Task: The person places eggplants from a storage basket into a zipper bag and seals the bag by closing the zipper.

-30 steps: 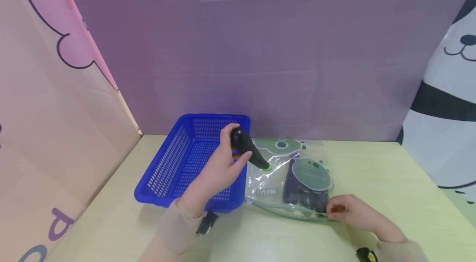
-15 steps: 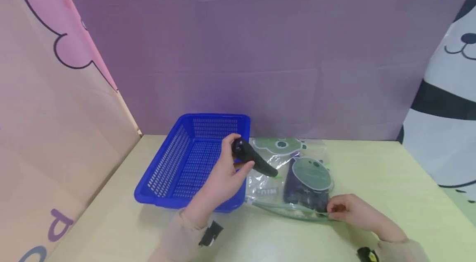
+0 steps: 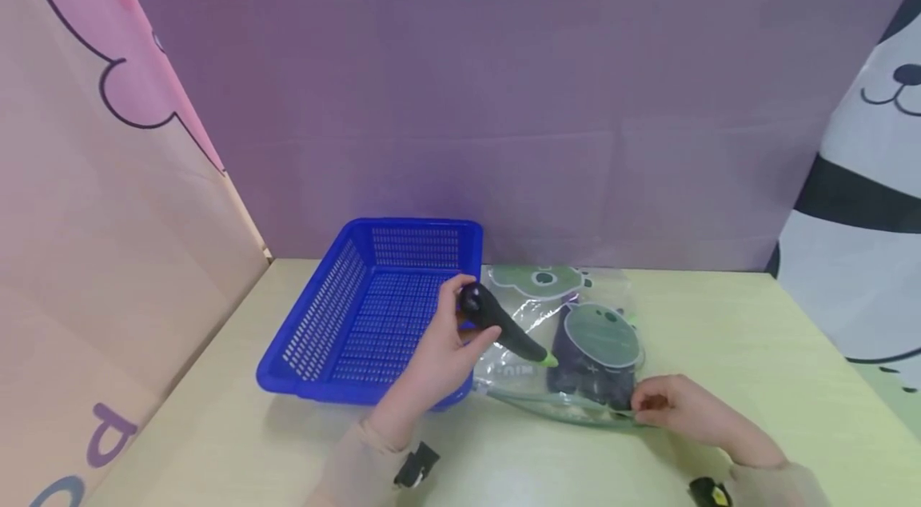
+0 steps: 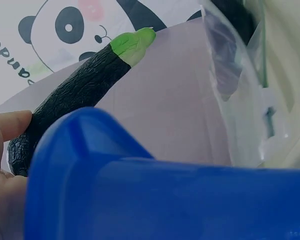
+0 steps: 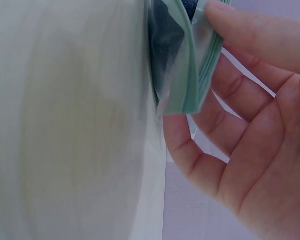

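Note:
My left hand (image 3: 449, 351) holds a dark eggplant (image 3: 507, 329) by its rounded end, between thumb and fingers. Its light green stem end points down and to the right, over the clear zip bag (image 3: 504, 375). In the left wrist view the wrinkled dark skin of the eggplant (image 4: 80, 82) and its green cap show plainly. My right hand (image 3: 683, 409) pinches the right corner of the bag's green zip edge (image 5: 190, 85). That edge gapes a little along the front. Dark purple things (image 3: 576, 371) lie inside the bag, partly behind its printed green figure.
A blue perforated basket (image 3: 277, 359) stands left of the bag, its right rim beside my left forearm. The pale table (image 3: 561, 463) is backed by a purple cloth wall (image 3: 547, 91). Printed cloth panels stand at the left and right.
My left hand has carried the eggplant down and to the right, away from the basket's rim and over the bag. My right hand stays at the bag's corner.

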Available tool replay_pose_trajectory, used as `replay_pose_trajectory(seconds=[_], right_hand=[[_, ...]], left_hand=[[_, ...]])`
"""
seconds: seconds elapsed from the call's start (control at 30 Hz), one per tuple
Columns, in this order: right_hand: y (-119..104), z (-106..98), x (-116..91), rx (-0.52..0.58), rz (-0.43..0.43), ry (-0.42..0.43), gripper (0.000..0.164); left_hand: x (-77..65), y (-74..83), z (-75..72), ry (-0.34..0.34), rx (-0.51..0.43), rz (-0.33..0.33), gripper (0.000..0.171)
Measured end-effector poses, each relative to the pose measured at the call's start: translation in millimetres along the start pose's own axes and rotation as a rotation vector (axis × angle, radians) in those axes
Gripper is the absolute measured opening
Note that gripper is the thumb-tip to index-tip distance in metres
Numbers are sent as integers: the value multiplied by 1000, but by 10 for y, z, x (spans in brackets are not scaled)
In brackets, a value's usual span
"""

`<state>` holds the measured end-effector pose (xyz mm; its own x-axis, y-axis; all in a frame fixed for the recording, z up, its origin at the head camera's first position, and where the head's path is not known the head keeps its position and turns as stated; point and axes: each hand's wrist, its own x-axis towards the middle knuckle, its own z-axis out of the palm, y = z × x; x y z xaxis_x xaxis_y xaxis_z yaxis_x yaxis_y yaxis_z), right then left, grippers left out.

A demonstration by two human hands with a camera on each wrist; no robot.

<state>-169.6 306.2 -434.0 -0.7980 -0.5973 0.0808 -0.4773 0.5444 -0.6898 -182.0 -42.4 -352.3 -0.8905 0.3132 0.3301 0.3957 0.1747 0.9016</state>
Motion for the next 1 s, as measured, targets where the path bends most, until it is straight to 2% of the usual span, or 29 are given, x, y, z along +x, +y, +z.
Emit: replay_pose_trajectory(seconds=[0.3, 0.7, 1.0], right_hand=[[-3, -2, -4, -23, -29, 17, 4], [7, 19, -8, -13, -43, 25, 4], [-10, 9, 2, -41, -41, 26, 5]], left_hand=[[-9, -83, 63, -27, -32, 14, 59], [-47, -89, 117, -76, -26, -29, 60], [-49, -89, 115, -107, -99, -56, 57]])
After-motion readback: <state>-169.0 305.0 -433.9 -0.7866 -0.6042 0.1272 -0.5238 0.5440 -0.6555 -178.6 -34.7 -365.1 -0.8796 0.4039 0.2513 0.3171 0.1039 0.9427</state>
